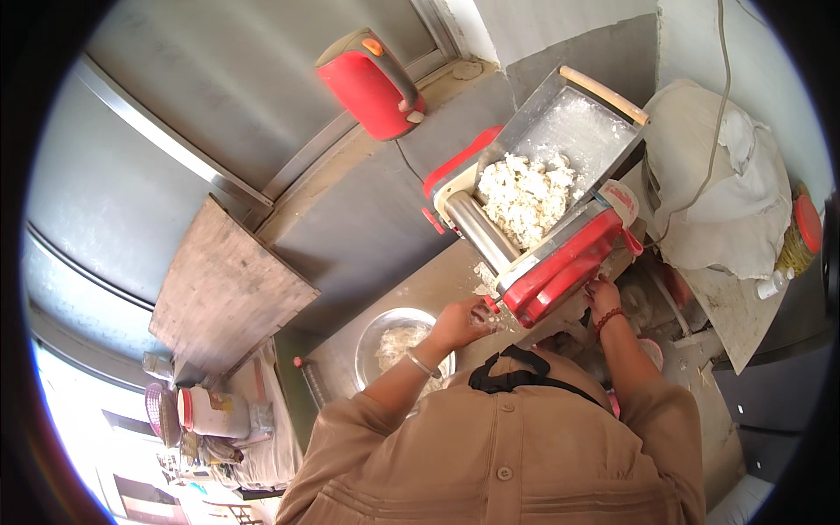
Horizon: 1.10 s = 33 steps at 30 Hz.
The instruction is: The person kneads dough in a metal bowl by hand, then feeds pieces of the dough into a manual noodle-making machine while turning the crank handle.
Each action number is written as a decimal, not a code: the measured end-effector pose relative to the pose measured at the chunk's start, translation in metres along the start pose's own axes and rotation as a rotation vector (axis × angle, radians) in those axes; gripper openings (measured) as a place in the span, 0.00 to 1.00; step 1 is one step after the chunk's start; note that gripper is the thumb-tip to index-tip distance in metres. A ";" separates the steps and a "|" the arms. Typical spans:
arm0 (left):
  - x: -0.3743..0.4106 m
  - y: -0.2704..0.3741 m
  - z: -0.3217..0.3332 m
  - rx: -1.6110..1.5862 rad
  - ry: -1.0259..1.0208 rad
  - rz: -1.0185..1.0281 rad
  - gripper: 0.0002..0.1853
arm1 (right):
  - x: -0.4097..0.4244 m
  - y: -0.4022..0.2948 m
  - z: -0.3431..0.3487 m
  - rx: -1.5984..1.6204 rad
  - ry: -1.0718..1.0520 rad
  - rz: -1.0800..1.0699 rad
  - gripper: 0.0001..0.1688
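Note:
A red electric dough roller machine [558,262] stands before me, its metal hopper tray [584,125] holding a heap of crumbly pale dough [525,197]. The steel roller [482,230] lies along the heap's lower left side. My left hand [462,321], a bangle on its wrist, is at the machine's front beside a small red knob [491,304]; its fingertips are partly hidden. My right hand [600,295], wearing a red beaded bracelet, reaches to the machine's right side, its fingertips hidden by the housing. A steel bowl [363,357] with floury dough [400,344] is under my left forearm.
A red kettle [367,92] stands on the ledge above. A wooden board [230,289] leans at left, near a lidded white tub [220,412]. At right are a cloth-covered container [722,190], a red-lidded jar [807,226] and a hanging cable [712,151].

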State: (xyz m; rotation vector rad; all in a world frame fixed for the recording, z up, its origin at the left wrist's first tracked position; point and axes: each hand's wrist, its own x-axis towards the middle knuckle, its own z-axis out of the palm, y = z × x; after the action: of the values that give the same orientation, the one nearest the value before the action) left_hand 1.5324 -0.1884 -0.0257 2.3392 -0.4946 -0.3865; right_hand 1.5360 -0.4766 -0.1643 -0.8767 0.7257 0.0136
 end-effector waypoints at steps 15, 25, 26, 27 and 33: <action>0.149 0.074 -0.025 0.269 0.023 0.719 0.19 | 0.014 0.006 -0.008 -0.275 0.040 -0.095 0.34; 0.135 0.043 -0.039 0.383 0.033 0.649 0.18 | 0.006 -0.003 -0.006 -0.234 -0.034 -0.090 0.39; 0.135 0.042 -0.040 0.399 0.053 0.655 0.17 | 0.001 -0.006 -0.005 -0.220 -0.019 -0.091 0.40; 0.134 0.040 -0.040 0.385 0.058 0.642 0.17 | -0.002 -0.008 -0.004 -0.208 -0.006 -0.092 0.40; 0.138 0.031 -0.056 0.249 0.186 0.499 0.15 | -0.008 -0.017 -0.030 -0.035 -0.035 -0.168 0.36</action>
State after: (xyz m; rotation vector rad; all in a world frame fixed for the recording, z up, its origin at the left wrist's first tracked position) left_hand 1.6693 -0.2390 0.0167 2.3457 -1.0497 0.1338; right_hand 1.5178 -0.5065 -0.1607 -0.9665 0.6194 -0.1076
